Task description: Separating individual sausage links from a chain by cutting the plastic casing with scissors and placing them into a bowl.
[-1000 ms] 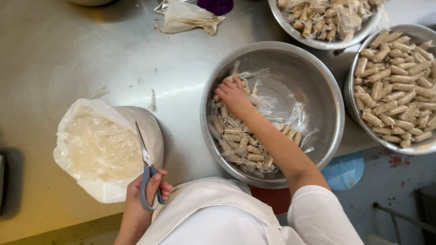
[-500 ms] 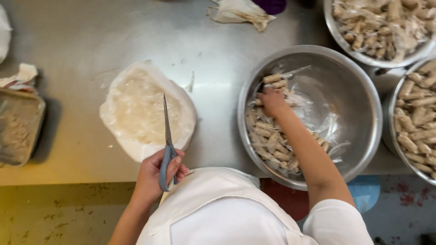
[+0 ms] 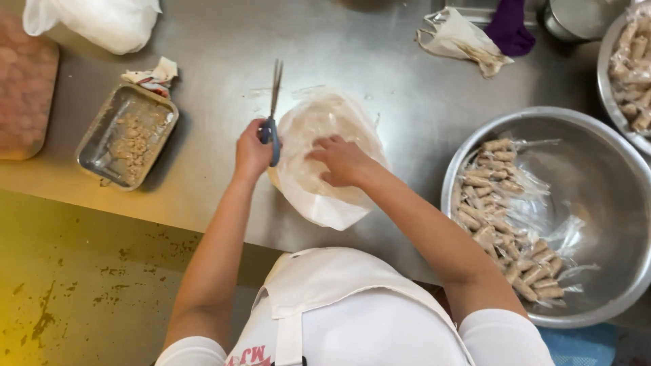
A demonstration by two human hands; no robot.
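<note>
My left hand [image 3: 252, 153] grips blue-handled scissors [image 3: 273, 108], blades pointing away from me over the steel table [image 3: 352, 61]. Just right of it, my right hand [image 3: 340, 159] rests palm down inside a bowl lined with a white plastic bag [image 3: 319, 203]; whether it holds anything there is hidden. A large steel bowl [image 3: 597, 156] to the right holds several plastic-wrapped brown rolls [image 3: 505, 217] along its left side.
A small rectangular metal tray [image 3: 102, 139] with crumbs sits at the left, crumpled paper [image 3: 154, 73] behind it. A white bag [image 3: 95, 24] lies far left, a crumpled wrapper [image 3: 458, 37] and purple cloth [image 3: 508, 27] at the back. Another bowl of rolls [image 3: 627, 68] is at the right edge.
My right hand has left the large bowl of wrapped rolls and come down into the bag-lined bowl. The left hand with the scissors has moved up beside that bowl. The view shifted left.
</note>
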